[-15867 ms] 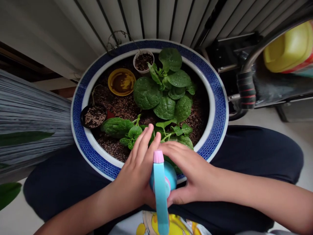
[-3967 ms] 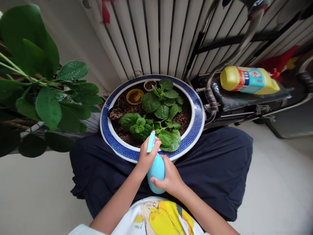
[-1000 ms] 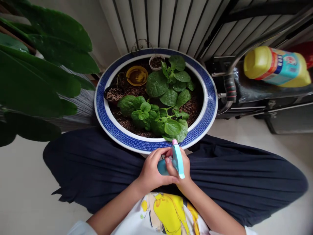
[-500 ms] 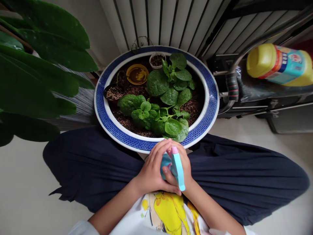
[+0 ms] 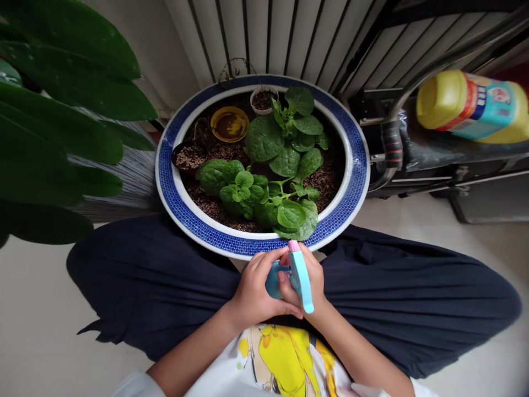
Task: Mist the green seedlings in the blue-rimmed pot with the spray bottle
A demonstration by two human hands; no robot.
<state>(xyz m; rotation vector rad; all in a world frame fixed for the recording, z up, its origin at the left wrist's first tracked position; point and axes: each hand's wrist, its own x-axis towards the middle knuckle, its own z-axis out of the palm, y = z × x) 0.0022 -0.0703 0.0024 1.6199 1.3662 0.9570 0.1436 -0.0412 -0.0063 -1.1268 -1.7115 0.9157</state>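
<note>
A light-blue spray bottle point(image 5: 301, 278) with a pink nozzle is upright between my two hands, over my lap. My left hand point(image 5: 254, 286) curls round the bottle's left side, thumb low and fingers at the front. My right hand point(image 5: 313, 273) wraps the neck just under the spray head, its thumb across the near side. The lower part of the bottle is hidden by the hands. Just beyond the nozzle stands a round blue-and-white pot point(image 5: 215, 240), and leafy green plants point(image 5: 264, 204) grow in its dark soil.
Inside the pot are a yellow dish point(image 5: 230, 124), a small white cup of soil point(image 5: 263, 100) and a small dark pot point(image 5: 189, 156). Large leaves point(image 5: 61, 138) hang at the left. A radiator point(image 5: 276, 38) stands behind. On a cart at the right lies a yellow bottle point(image 5: 475, 107).
The spray bottle and both hands have shifted slightly; the nozzle sits a little nearer the pot's rim. My left fingertips have drawn back from the front. The view has moved slightly.
</note>
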